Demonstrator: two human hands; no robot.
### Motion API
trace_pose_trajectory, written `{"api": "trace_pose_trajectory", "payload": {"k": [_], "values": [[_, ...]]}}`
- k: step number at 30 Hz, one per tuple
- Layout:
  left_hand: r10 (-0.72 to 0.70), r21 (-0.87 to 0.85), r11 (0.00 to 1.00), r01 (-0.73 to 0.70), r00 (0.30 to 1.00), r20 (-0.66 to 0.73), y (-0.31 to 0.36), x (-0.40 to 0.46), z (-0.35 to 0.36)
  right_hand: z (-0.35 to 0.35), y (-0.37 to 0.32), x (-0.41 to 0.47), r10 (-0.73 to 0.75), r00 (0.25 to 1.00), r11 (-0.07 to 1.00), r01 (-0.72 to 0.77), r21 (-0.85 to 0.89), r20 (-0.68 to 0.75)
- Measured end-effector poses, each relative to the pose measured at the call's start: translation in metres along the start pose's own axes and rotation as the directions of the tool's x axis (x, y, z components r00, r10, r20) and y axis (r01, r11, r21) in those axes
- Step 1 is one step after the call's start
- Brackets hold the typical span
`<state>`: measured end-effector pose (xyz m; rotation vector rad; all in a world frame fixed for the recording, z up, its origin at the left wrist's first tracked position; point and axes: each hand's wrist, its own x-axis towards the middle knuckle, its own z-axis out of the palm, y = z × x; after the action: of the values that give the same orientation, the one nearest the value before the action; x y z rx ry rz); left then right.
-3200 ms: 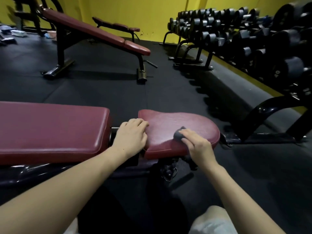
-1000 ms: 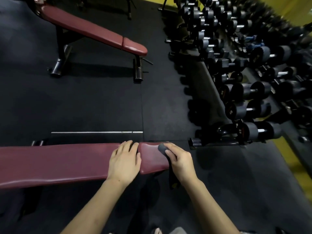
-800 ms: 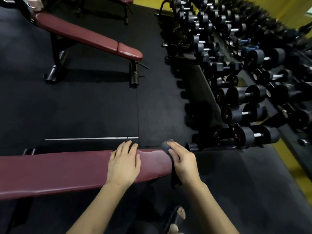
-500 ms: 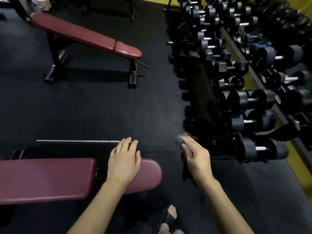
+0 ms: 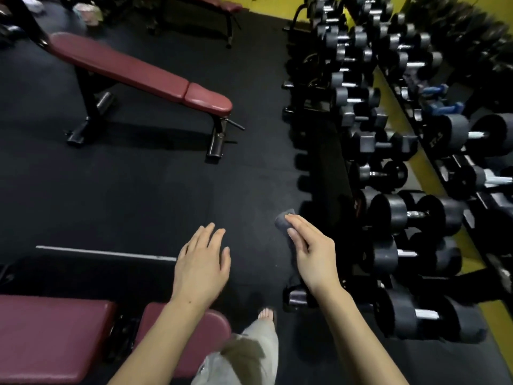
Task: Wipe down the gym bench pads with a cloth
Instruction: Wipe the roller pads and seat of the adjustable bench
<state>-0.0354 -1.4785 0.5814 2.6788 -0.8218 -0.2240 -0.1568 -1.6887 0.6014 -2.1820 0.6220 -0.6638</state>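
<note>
The near bench has two maroon pads at the bottom left: a long back pad (image 5: 50,337) and a small seat pad (image 5: 213,326), partly under my left forearm. My left hand (image 5: 202,262) hovers flat with fingers spread over the black floor, beyond the seat pad, touching nothing. My right hand (image 5: 311,251) is raised to the right of it and pinches a small grey cloth (image 5: 283,219) between thumb and fingers. A second maroon bench (image 5: 144,73) stands tilted at the upper left, well beyond both hands.
A long rack of black dumbbells (image 5: 399,215) runs down the right side, close to my right hand. Black rubber flooring (image 5: 138,190) lies between the two benches. My leg and bare toes (image 5: 266,315) show at the bottom centre. A yellow wall (image 5: 272,6) is at the back.
Both hands have lifted off the near bench's seat pad and moved forward over the floor. The view has advanced, so the near bench has slid to the bottom left. The cloth stays in my right hand.
</note>
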Motion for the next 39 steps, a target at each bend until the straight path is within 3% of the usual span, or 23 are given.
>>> {"api": "trace_pose_trajectory", "payload": {"k": [4, 8, 18, 26, 39], "values": [[0.000, -0.027, 1.000, -0.002, 0.999, -0.046, 0.020, 0.086, 0.002, 0.011, 0.009, 0.090, -0.008, 1.000, 0.999, 0.008, 0.047, -0.011], [-0.035, -0.033, 0.999, 0.032, 0.995, -0.094, 0.016, 0.202, -0.005, 0.044, 0.009, 0.212, -0.117, 0.993, 0.992, 0.117, 0.050, -0.002], [-0.179, 0.044, 0.981, 0.189, 0.969, -0.171, -0.057, 0.419, -0.103, 0.167, -0.055, 0.461, -0.169, 0.971, 0.952, 0.117, 0.281, 0.168], [-0.396, -0.051, 0.915, 0.400, 0.870, -0.293, -0.130, 0.503, -0.154, 0.287, -0.105, 0.585, -0.327, 0.903, 0.915, 0.228, 0.332, 0.280], [-0.562, -0.043, 0.796, 0.603, 0.713, -0.420, -0.307, 0.709, -0.256, 0.528, -0.214, 0.802, -0.502, 0.766, 0.828, 0.293, 0.478, 0.401]]}}
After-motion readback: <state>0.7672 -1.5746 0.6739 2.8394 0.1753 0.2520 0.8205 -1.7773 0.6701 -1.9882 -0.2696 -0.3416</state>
